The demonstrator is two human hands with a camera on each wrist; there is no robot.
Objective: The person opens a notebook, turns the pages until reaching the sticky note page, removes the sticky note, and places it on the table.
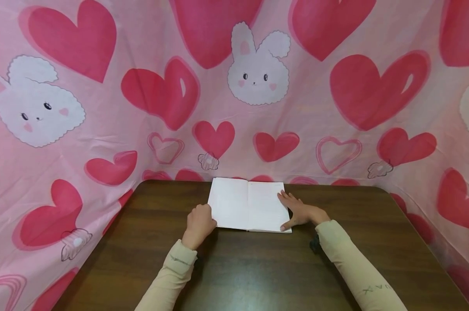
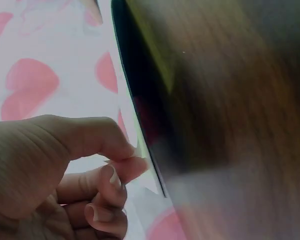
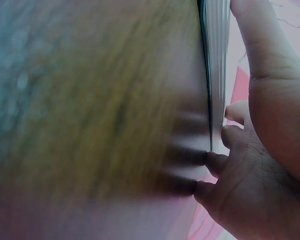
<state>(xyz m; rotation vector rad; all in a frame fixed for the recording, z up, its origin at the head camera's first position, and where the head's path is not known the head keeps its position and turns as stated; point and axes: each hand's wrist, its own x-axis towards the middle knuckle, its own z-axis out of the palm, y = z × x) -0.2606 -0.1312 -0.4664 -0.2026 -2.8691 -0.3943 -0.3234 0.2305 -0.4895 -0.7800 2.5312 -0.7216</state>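
Note:
An open notebook with blank white pages lies near the table's far edge. At its left edge, my left hand pinches paper between thumb and index finger; the left wrist view shows that grip on the thin page edge, the other fingers curled below. My right hand rests over the right edge of the notebook, thumb and fingers spread wide. From the right wrist view, the thick stack of pages stands out beside the fingers, and some fingertips touch down at the tabletop.
The notebook lies on a dark brown wooden table. Behind and to both sides hangs a pink cloth printed with hearts and rabbits. A small dark object shows under the right wrist.

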